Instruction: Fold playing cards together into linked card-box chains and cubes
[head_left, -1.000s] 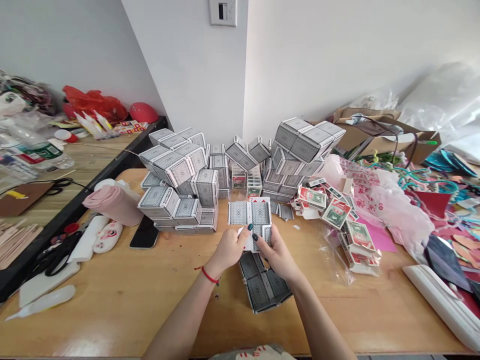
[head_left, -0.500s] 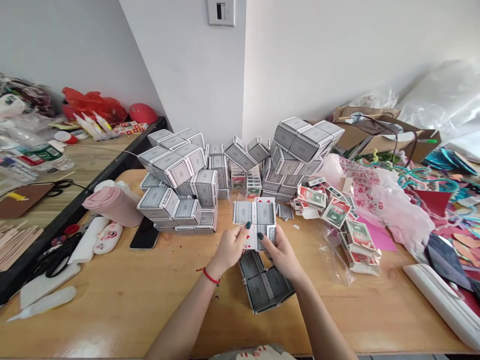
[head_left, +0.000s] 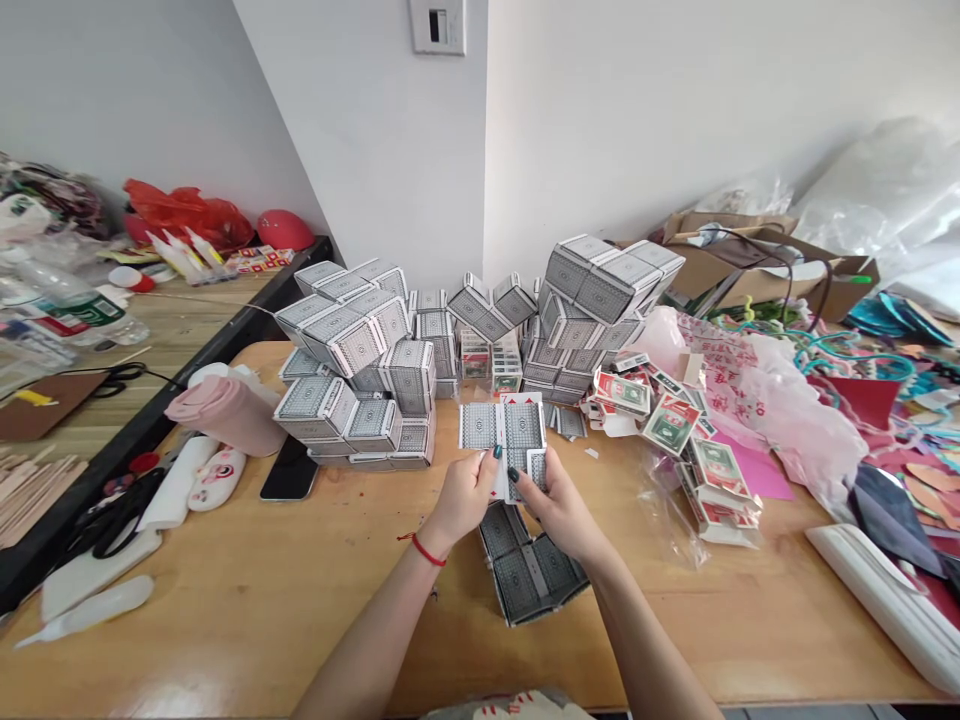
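Note:
Both my hands grip a flat piece made of playing cards (head_left: pixel 523 430), its patterned grey backs up and some red diamond faces showing between them. My left hand (head_left: pixel 463 492) pinches its lower left side, thumb on top. My right hand (head_left: pixel 559 505) holds the lower right side, thumb pressed on a folded card. Below them on the table lies an open-topped block (head_left: pixel 540 575) built of folded cards. Card-built blocks stand stacked at the left (head_left: pixel 356 360) and at the right (head_left: pixel 600 300), with a V-shaped block (head_left: pixel 493 303) between them.
Opened card boxes (head_left: pixel 671 425) lie right of the stacks beside a pink plastic bag (head_left: pixel 735 370). A white case (head_left: pixel 877 600) sits at the right edge. On the left are a phone (head_left: pixel 289 470), a pink roll (head_left: pixel 223 412), black scissors (head_left: pixel 112 520) and a glue bottle (head_left: pixel 94 612).
The card piece has shifted slightly left in my hands, and my right thumb has slid a little left. The block below has not moved.

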